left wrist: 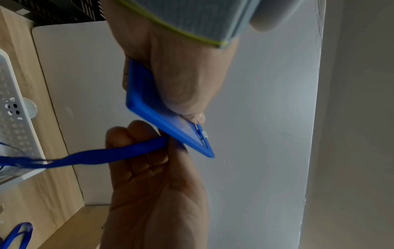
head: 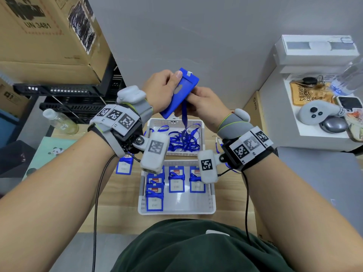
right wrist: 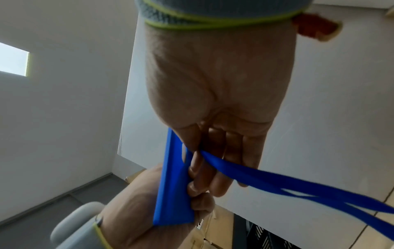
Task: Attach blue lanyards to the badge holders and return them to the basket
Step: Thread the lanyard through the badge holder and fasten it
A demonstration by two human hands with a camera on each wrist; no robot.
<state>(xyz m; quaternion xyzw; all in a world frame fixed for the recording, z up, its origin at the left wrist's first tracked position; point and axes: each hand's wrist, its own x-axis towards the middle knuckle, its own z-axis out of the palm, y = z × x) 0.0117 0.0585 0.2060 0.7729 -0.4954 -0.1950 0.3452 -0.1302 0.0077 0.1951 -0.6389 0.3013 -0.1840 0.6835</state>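
Observation:
My left hand [head: 170,82] grips a blue badge holder [head: 180,91] raised above the baskets, thumb on its face near the top. My right hand [head: 196,99] pinches a blue lanyard [head: 184,116] against the holder's right edge. The strap hangs down into the far white basket [head: 157,122], onto a tangle of lanyards. In the left wrist view the lanyard [left wrist: 106,156] meets the holder [left wrist: 149,114] near its clip end. The right wrist view shows my right hand [right wrist: 202,151] pinching the lanyard [right wrist: 266,178] beside the holder [right wrist: 170,193].
The near white basket [head: 176,212] holds several badge holders [head: 176,179] wrapped with lanyards. Another holder [head: 124,165] lies on the wooden table to its left. A glass bottle [head: 59,120], black crates [head: 78,107] and cardboard boxes stand left. A white shelf with a controller [head: 318,112] is right.

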